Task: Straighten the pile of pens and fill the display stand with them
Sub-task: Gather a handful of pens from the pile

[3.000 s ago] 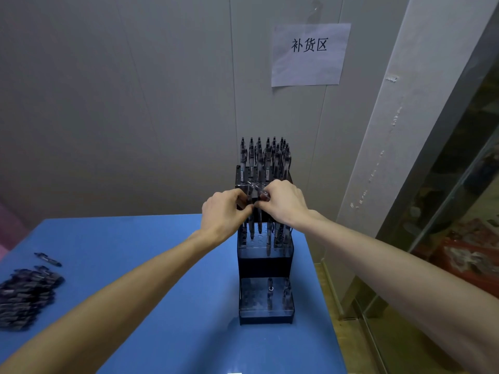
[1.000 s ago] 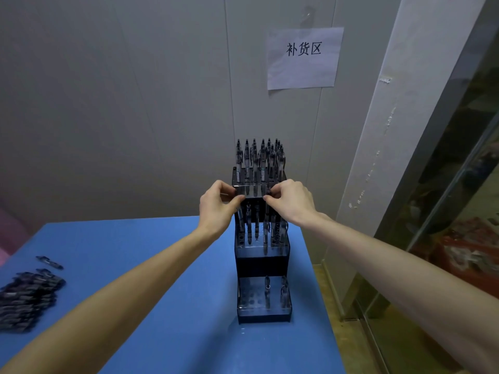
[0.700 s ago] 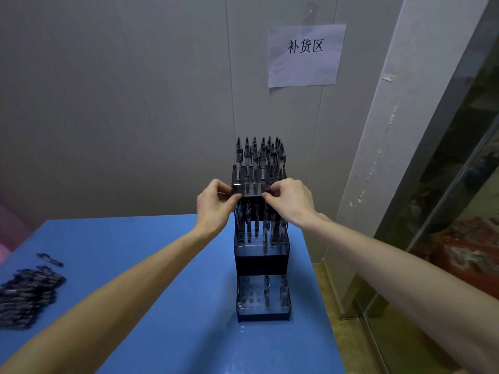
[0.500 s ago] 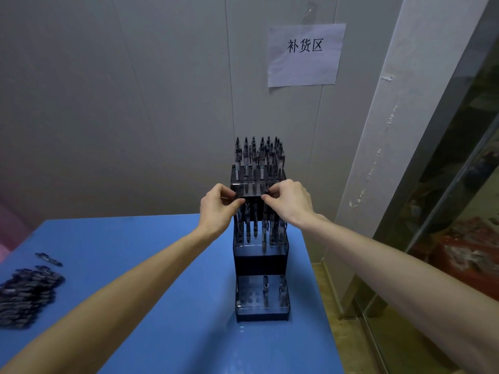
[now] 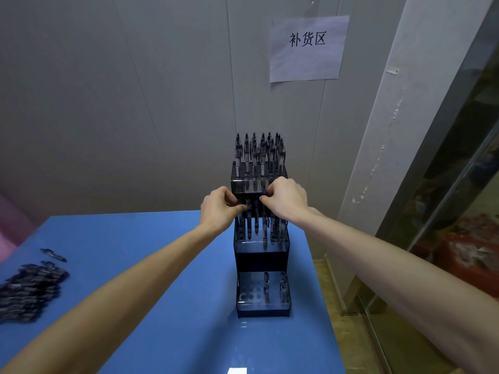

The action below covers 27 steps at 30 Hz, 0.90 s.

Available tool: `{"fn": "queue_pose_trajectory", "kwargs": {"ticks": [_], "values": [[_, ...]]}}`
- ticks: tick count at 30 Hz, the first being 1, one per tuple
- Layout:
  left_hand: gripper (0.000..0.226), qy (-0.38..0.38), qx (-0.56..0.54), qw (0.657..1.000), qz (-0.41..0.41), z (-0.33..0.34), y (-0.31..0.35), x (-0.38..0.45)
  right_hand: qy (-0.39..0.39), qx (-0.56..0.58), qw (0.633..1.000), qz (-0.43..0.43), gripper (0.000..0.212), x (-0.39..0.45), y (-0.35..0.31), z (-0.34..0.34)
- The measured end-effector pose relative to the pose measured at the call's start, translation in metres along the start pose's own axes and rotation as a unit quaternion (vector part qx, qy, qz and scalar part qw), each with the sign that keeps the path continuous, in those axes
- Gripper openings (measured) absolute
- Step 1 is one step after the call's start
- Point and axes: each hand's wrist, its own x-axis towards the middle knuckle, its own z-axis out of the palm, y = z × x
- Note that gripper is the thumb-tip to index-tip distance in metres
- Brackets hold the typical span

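Both hands moved slightly lower, the left hand [image 5: 219,209] and right hand [image 5: 286,201] pinching pens in the middle tier of the stand [image 5: 263,307]. Top tier is full, bottom nearly empty; a pile of pens [image 5: 29,290] waits on the desk [image 5: 167,306].

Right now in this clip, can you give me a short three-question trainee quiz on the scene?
1. True or false: the bottom tier of the display stand is packed full of pens.
2. Where is the pen pile? A) left part of the blue table B) on the floor C) inside the stand
3. Fill in: the left hand and right hand both work at the ____ tier.

Key: 1 false, only a few; 2 A; 3 middle.
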Motion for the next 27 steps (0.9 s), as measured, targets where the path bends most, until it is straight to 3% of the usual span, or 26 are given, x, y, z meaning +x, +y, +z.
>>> {"fn": "queue_pose_trajectory", "kwargs": {"ticks": [6, 13, 21, 27], "values": [[0.031, -0.016, -0.032, 0.999, -0.011, 0.004, -0.006, -0.003, -0.003, -0.008, 1.0, 0.019, 0.016, 0.002, -0.005, 0.007], [0.03, -0.025, -0.042, 0.999, -0.016, 0.008, -0.008, -0.005, -0.071, 0.037, 0.994, 0.073, 0.021, 0.001, 0.008, 0.016], [0.029, -0.031, -0.006, 0.999, -0.018, 0.014, -0.006, -0.005, -0.076, 0.006, 0.995, 0.066, 0.025, -0.002, 0.007, 0.021], [0.031, -0.088, 0.072, 0.993, -0.005, 0.005, 0.0, -0.003, -0.084, -0.006, 0.996, 0.016, 0.044, -0.003, 0.007, 0.008]]}}
